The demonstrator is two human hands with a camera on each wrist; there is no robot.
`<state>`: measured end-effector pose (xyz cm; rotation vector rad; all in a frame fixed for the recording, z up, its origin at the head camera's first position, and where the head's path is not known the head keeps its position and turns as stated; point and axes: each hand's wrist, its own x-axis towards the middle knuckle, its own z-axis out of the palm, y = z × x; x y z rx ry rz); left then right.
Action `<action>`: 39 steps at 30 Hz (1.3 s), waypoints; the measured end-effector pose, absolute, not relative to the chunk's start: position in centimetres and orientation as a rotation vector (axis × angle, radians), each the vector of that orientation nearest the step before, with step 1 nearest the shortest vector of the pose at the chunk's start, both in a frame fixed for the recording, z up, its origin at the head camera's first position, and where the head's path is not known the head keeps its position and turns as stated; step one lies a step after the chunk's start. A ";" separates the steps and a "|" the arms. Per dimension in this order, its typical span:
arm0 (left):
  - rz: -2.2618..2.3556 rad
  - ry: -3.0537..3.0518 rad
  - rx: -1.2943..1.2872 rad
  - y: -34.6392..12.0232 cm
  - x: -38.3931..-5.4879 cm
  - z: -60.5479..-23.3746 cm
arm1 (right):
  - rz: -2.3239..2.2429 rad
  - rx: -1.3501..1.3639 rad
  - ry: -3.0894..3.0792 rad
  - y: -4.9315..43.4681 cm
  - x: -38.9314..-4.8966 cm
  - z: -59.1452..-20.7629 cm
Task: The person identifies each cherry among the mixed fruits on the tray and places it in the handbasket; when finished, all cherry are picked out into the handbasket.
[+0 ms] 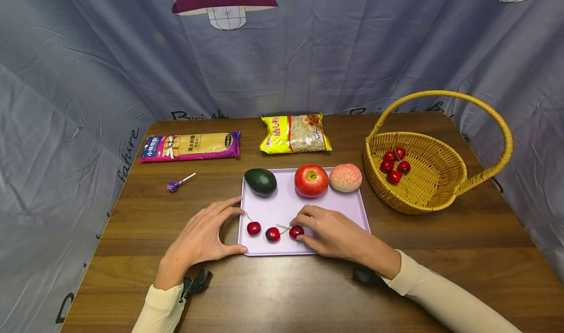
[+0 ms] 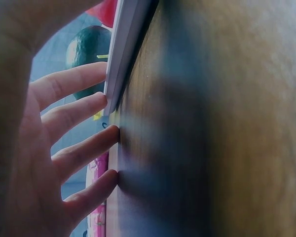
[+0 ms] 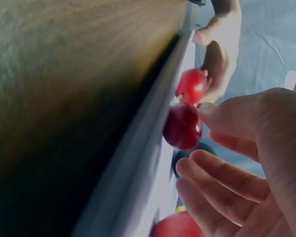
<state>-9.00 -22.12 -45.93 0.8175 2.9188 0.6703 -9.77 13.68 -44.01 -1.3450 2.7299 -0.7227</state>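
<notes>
On the lilac tray [image 1: 282, 203] lie three cherries with stems in a row near the front edge: a left cherry [image 1: 253, 228], a middle cherry [image 1: 272, 234] and a right cherry [image 1: 296, 232]. My right hand [image 1: 332, 232] pinches the right cherry between thumb and fingers; in the right wrist view the thumb touches this dark cherry [image 3: 183, 126]. Spread fingers of my left hand [image 1: 200, 235] rest against the tray's left edge, with the thumb at its front corner. Behind the cherries sit an avocado [image 1: 261, 181], a red apple [image 1: 311, 180] and a speckled peach-like fruit [image 1: 345, 178].
A yellow wicker basket [image 1: 434, 149] with a tall handle stands right of the tray, holding several cherries [image 1: 394, 177]. At the back lie a noodle pack [image 1: 191, 146] and a yellow bag [image 1: 296, 133]. A purple-wrapped lollipop [image 1: 173, 186] lies to the left on the wooden table.
</notes>
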 end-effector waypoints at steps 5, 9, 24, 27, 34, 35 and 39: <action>0.670 2.919 0.811 -22.1 -9.0 -45.9 | -0.719 -1.312 2.675 13.4 -9.9 -44.3; 0.672 2.917 0.807 -22.2 -8.9 -45.9 | -0.731 -1.279 2.644 13.4 -9.9 -44.4; 0.672 2.913 0.793 -22.1 -8.9 -46.0 | -0.767 -1.298 2.694 14.7 -10.2 -44.1; 0.675 2.918 0.801 -22.1 -8.8 -46.0 | -0.775 -1.298 2.717 15.5 -10.3 -44.0; 0.675 2.920 0.808 -22.1 -8.8 -46.0 | -0.793 -1.189 2.770 17.2 -10.5 -43.2; 0.673 2.920 0.806 -22.1 -8.8 -46.0 | -0.795 -1.173 2.780 17.4 -10.5 -43.1; 0.669 2.920 0.805 -22.1 -8.8 -46.0 | -0.829 -1.128 2.828 18.3 -10.6 -42.6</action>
